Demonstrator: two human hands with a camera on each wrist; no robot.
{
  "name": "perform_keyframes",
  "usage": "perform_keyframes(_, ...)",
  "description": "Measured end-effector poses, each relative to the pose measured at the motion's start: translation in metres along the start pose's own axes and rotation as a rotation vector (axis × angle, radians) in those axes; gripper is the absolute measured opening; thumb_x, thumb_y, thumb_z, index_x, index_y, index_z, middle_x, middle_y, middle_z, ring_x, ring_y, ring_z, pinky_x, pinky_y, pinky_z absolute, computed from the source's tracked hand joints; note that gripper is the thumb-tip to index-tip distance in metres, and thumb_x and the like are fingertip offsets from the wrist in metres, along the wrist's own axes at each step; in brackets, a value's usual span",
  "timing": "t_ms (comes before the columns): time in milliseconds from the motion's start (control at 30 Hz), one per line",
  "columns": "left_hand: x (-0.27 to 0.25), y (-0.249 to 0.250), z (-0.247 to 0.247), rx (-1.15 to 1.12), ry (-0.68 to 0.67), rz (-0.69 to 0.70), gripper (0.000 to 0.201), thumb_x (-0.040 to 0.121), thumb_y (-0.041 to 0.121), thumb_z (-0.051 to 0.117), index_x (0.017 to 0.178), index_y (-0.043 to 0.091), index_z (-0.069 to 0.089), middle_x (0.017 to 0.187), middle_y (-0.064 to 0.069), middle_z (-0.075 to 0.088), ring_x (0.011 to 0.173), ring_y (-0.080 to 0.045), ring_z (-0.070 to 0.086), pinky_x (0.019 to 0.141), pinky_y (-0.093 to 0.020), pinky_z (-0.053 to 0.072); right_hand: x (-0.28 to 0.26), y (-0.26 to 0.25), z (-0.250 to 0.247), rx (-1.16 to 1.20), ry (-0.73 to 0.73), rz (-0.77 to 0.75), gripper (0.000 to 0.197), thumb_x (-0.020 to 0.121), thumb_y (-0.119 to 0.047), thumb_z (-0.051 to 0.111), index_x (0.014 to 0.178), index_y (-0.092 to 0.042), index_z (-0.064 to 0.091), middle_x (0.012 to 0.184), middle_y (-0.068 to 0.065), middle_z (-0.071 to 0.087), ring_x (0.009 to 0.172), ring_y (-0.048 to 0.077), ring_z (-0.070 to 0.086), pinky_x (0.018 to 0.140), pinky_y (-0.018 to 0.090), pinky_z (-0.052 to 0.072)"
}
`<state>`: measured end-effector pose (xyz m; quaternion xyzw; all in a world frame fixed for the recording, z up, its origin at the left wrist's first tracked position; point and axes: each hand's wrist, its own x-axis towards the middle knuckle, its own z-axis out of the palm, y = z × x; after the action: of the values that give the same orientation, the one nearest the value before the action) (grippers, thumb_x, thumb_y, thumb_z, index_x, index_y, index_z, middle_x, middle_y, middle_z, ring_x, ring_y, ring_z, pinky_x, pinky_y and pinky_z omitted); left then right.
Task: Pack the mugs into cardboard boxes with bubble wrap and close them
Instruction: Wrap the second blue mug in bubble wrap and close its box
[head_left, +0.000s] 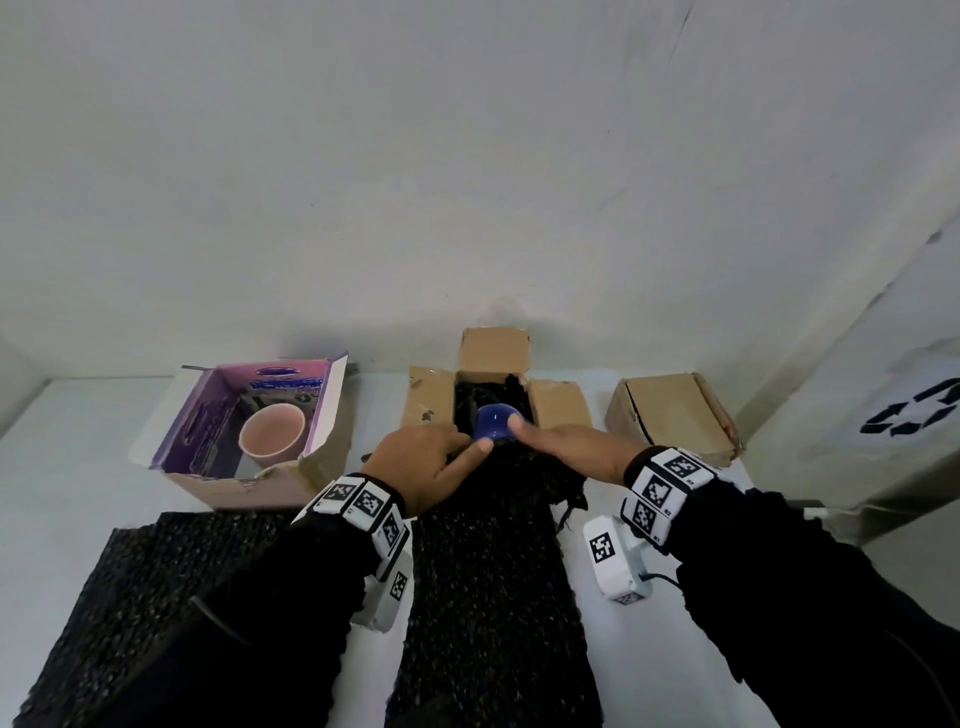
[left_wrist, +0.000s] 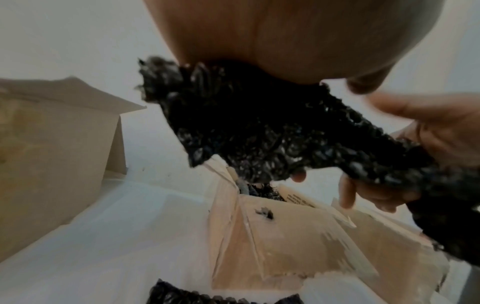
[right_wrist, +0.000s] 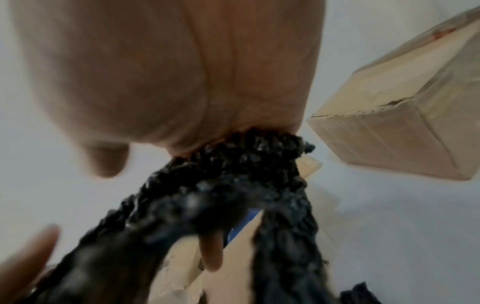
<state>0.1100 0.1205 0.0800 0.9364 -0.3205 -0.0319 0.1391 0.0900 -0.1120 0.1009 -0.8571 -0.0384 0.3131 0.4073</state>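
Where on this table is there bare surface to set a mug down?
Bare white table lies left of the purple box, and a narrow strip between the open middle box and the closed box. The near centre is crowded by black bubble wrap and both hands.

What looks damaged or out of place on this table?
The open middle box has torn, scuffed flaps. The closed box on the right looks dented. The pink mug lies tilted in the purple box, without wrap.
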Motion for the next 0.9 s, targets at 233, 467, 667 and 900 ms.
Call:
perform_keyframes(233,0.013,-0.012,0.002,-0.066,0.009,-0.046,0.041,0.095,0.054,0.035,0.099,0.015,0.047,0.091,-0.004,0.056,0.078,-0.025,0.054,0.064,-0.037,0.042,0.030,-0.001,-0.022,-0.098,-0.026,-0.044,0.025,0.091,-0.046,0.060,0.094,-0.020,0.059,0.086,-0.003,0.061,0.076,0.002,0.061,0.067,0.016,0.043)
perform_keyframes(467,0.026,-0.006,0.012,-0.048,0.157,-0.171,0.030,0.098,0.032,0.046,0.120,0.013,0.042,0.071,-0.006,0.059,0.056,-0.030,0.052,0.048,-0.032,0.036,0.060,-0.007,-0.037,-0.164,0.057,-0.159,0.015,0.097,-0.021,0.054,0.101,-0.021,0.040,0.091,0.004,0.056,0.081,0.018,0.051,0.068,0.032,0.039)
perform_keyframes(667,0.032,-0.006,0.031,-0.133,0.312,-0.218,0.044,0.092,0.039,0.027,0.116,0.014,0.053,0.090,-0.007,0.059,0.065,-0.030,0.056,0.049,-0.034,0.042,0.091,-0.026,-0.051,0.126,0.121,-0.151,0.017,0.081,-0.024,0.046,0.092,-0.014,0.039,0.080,-0.002,0.039,0.071,0.012,0.035,0.061,0.028,0.028)
perform_keyframes(900,0.035,-0.018,0.058,-0.049,0.357,-0.268,0.028,0.079,0.009,0.066,0.105,0.018,0.064,0.091,-0.004,0.061,0.069,-0.029,0.057,0.054,-0.036,0.049,0.131,-0.017,-0.041,-0.327,0.430,-0.329,0.020,0.078,-0.011,0.061,0.093,-0.024,0.054,0.086,0.000,0.065,0.075,0.022,0.060,0.070,0.035,0.049)
